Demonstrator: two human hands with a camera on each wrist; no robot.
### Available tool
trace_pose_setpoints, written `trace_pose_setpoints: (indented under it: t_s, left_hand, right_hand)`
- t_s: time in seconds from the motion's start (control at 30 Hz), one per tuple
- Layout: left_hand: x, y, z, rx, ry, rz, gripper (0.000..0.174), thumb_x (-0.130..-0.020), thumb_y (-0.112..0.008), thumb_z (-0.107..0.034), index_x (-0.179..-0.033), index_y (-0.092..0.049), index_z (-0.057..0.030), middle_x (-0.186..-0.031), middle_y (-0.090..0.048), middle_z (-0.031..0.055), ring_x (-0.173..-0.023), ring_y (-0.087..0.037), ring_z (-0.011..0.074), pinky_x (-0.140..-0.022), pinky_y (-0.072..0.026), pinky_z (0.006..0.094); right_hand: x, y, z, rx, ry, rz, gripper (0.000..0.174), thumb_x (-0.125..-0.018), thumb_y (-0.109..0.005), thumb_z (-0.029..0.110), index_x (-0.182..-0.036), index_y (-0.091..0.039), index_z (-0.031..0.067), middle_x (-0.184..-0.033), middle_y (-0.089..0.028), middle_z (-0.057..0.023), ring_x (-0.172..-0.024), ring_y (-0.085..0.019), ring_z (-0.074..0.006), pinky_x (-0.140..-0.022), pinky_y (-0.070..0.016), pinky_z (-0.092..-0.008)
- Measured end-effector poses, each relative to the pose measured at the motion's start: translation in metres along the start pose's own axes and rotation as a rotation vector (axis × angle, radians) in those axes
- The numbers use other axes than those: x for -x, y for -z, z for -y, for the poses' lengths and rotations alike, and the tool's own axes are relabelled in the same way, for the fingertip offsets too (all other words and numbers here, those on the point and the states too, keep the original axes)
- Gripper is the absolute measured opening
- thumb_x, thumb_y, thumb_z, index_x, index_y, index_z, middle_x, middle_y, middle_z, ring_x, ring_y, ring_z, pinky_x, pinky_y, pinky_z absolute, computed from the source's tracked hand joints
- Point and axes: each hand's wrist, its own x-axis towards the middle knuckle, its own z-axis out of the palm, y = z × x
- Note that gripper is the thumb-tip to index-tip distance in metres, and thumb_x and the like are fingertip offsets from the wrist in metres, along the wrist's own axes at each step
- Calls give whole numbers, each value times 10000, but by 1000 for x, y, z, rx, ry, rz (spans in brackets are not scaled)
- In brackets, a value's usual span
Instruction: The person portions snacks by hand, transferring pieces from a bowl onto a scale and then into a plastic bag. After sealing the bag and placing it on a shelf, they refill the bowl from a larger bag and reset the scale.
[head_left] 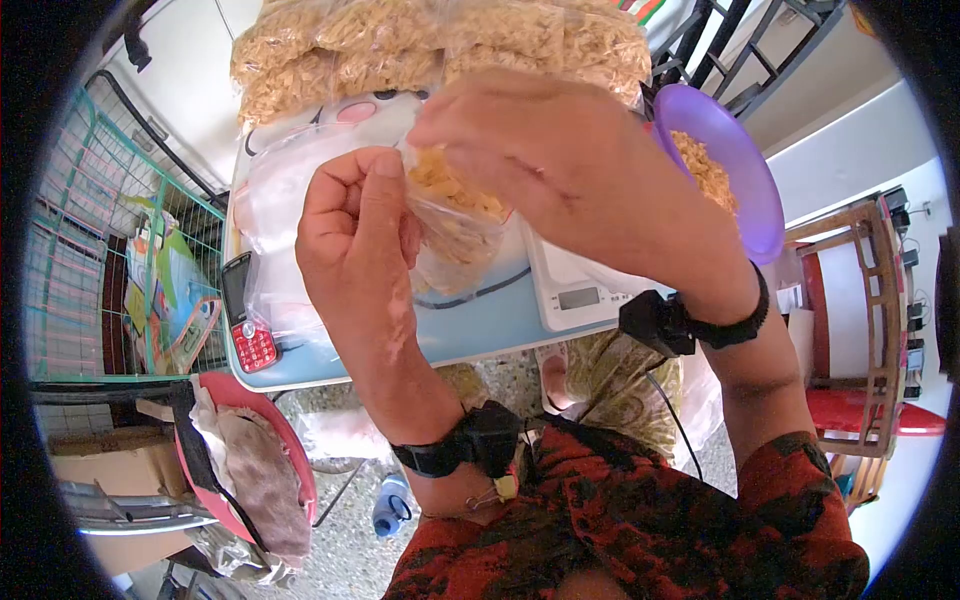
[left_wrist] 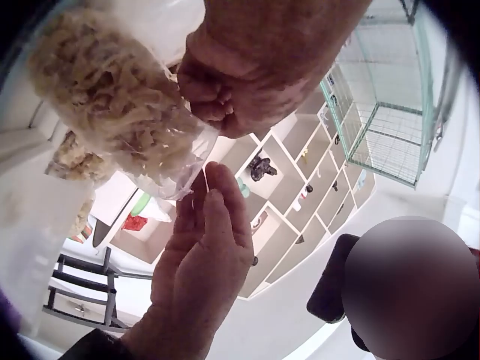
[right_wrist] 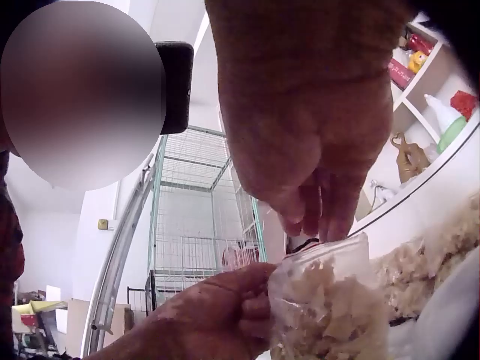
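Observation:
A small clear plastic bag [head_left: 455, 215] of pale tan flakes hangs between both hands above the table. My left hand [head_left: 392, 185] pinches the bag's top edge with its thumb against curled fingers. From above, my right hand [head_left: 440, 140] pinches the same edge, its fingers pointing down. In the left wrist view the left hand [left_wrist: 204, 187] holds the bag [left_wrist: 112, 90] by its mouth, just under the right hand [left_wrist: 217, 101]. The right wrist view shows the right hand [right_wrist: 319, 217] gripping the top of the bag [right_wrist: 330, 315], with the left hand [right_wrist: 251, 300] beside it.
A purple bowl [head_left: 745, 150] of flakes sits at the right behind a white scale [head_left: 580, 290]. Large bags of the same snack [head_left: 440, 40] lie at the back of the light blue table [head_left: 480, 335]. A red phone [head_left: 245, 315] lies at its left edge, near a green wire rack [head_left: 90, 230].

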Motion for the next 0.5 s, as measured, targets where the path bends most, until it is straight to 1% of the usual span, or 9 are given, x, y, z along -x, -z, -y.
trace_pose_setpoints:
  t_s: [0.03,0.13,0.17,0.23,0.27,0.33,0.37,0.43,0.5]
  left_hand:
    - [-1,-1,0,3,-1,-8,155,-909,-656,-179,-927,-619,-30,-641,-510,-35,-477,-369,28,-422,-238,188]
    - [-1,-2,2,10,-1,-10,164,-903,-662,-197,-913,-617,-39,-631,-491,-39,-467,-354,34,-413,-218,198]
    - [-1,-2,2,12,-1,-8,166,-903,-663,-198,-911,-616,-40,-627,-487,-40,-466,-353,34,-412,-216,198]
    - [-2,0,2,31,-3,10,156,-912,-656,-167,-934,-614,-17,-632,-520,-29,-476,-391,25,-422,-255,179]
    - [-1,1,2,40,-4,18,152,-917,-652,-151,-946,-613,-6,-635,-537,-23,-481,-411,21,-427,-274,169]
    - [0,2,1,29,8,28,152,-915,-654,-152,-943,-613,-7,-633,-536,-22,-481,-411,21,-426,-274,168]
    - [1,1,0,24,14,34,152,-915,-655,-152,-941,-613,-8,-633,-536,-22,-481,-411,21,-426,-274,167]
    - [2,-4,0,-43,14,-13,161,-898,-666,-185,-914,-615,-33,-607,-485,-40,-471,-363,27,-419,-229,186]
    - [2,-6,-1,-60,22,-32,166,-890,-671,-201,-900,-616,-44,-596,-460,-49,-467,-339,30,-416,-207,196]
  right_hand:
    - [1,-1,-1,-7,20,-135,165,-772,-564,98,-880,-655,14,-901,-661,-160,-826,-645,-358,-729,-520,-432]
    - [12,21,4,79,-60,41,254,-806,-570,21,-1048,-641,55,-1009,-652,-101,-973,-601,-316,-870,-493,-372]
    - [14,21,4,86,-38,93,272,-787,-573,16,-1048,-642,53,-1029,-651,-93,-992,-594,-307,-877,-490,-372]
    - [20,18,4,100,5,197,308,-749,-578,7,-1047,-644,49,-1069,-649,-76,-1031,-579,-289,-892,-483,-371]
    - [22,14,4,88,27,194,311,-739,-581,10,-1041,-644,48,-1086,-645,-70,-1049,-569,-286,-904,-475,-372]
    - [24,3,5,63,70,186,317,-718,-585,16,-1029,-643,45,-1121,-636,-57,-1085,-550,-279,-928,-460,-375]
    - [24,-2,5,79,83,161,274,-729,-579,44,-994,-651,50,-1063,-642,-57,-1043,-558,-283,-899,-468,-380]
    - [24,-10,6,112,109,110,203,-751,-567,100,-924,-666,61,-948,-654,-56,-958,-575,-291,-841,-482,-388]
    - [23,-8,5,114,98,145,216,-757,-567,100,-942,-670,58,-977,-659,-59,-984,-579,-289,-855,-481,-379]
